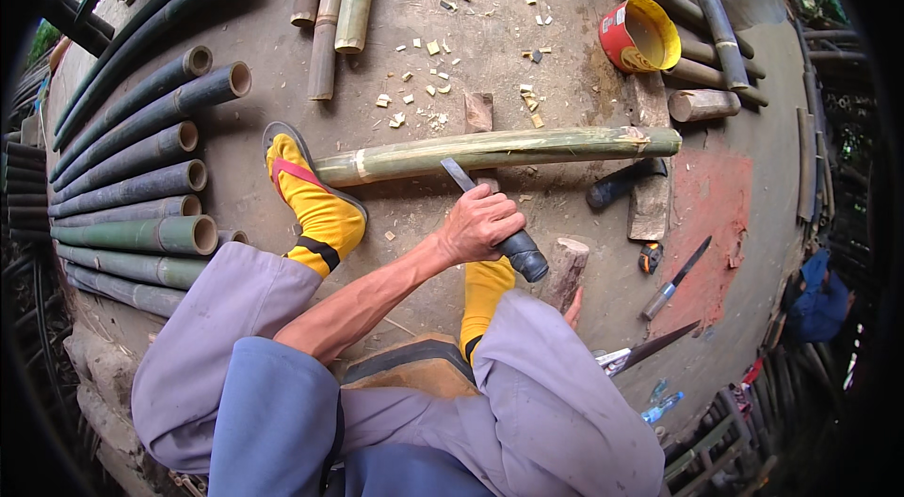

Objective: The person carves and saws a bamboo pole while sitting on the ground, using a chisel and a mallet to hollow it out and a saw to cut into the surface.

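My left hand [482,222] is closed round a chisel [524,255] with a black-wrapped handle. Its flat metal blade points up and left, its tip at the near side of a long green bamboo pole [556,146]. The pole lies crosswise in front of me, its left end beside my sandalled foot [306,186] in a yellow sock. A short round piece of wood [567,269] stands out beside my right knee. Fingers of my right hand [573,308] curl against its lower part; the knee hides most of that hand.
Wooden blocks [649,207] support the pole. A black-wrapped tool [617,184], a tape measure [651,257], a knife [678,279] and a saw [650,349] lie to the right. Beyond stands a red-and-yellow bucket [640,34]. Bamboo poles [141,186] line the left; chips [433,48] litter the ground.
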### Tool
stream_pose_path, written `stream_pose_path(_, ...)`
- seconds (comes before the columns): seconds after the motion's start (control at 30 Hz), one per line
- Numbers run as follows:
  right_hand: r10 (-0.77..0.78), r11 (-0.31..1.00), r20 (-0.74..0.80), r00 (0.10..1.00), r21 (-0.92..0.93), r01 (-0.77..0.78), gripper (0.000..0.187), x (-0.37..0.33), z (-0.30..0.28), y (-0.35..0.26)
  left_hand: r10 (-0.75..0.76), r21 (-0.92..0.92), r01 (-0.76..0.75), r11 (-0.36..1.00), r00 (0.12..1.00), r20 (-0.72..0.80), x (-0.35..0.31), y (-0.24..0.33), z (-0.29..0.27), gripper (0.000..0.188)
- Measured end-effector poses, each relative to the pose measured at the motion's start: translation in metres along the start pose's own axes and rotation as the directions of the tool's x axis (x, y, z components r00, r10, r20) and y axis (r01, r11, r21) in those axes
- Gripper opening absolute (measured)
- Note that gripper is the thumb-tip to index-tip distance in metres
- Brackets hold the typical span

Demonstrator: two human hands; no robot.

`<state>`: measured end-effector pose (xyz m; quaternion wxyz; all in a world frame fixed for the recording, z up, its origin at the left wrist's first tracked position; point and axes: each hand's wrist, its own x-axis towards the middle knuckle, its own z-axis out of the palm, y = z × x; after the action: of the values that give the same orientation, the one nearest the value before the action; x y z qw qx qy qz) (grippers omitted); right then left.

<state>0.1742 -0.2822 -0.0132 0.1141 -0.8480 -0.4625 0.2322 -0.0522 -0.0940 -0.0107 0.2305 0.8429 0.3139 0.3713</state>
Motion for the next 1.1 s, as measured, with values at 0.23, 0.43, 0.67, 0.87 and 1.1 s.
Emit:
stream_pose_path(0.23,-0.014,0.998,0.002,1.000,0.053,0.014,0.092,0.003,0.000,-0.005,0.005,-0.010,-0.005,1.000,1.000,0.007,0.000,-0.001,-0.001,0.037)
stream_pose_path(0.43,-0.017,0.997,0.010,1.000,0.074,0.016,0.093,0.003,-0.001,-0.005,-0.008,-0.019,0.008,1.000,1.000,0.014,0.002,-0.001,-0.002,0.038)
stream_pose_path(0.67,-0.017,0.995,0.030,0.999,0.099,0.014,0.094,0.005,-0.002,-0.004,-0.023,-0.013,0.023,1.000,1.000,0.007,0.004,-0.005,0.000,0.042)
stream_pose_path(0.87,0.002,0.957,0.117,0.993,0.289,-0.036,0.095,0.002,-0.029,0.003,-0.081,-0.026,0.080,0.996,0.994,-0.073,0.019,-0.009,0.006,0.034)
stream_pose_path(1.1,-0.499,0.816,-0.324,0.804,0.136,0.562,0.105,0.061,-0.214,-0.110,-0.534,-0.171,0.507,0.845,0.817,-0.217,0.063,-0.018,-0.006,0.025)
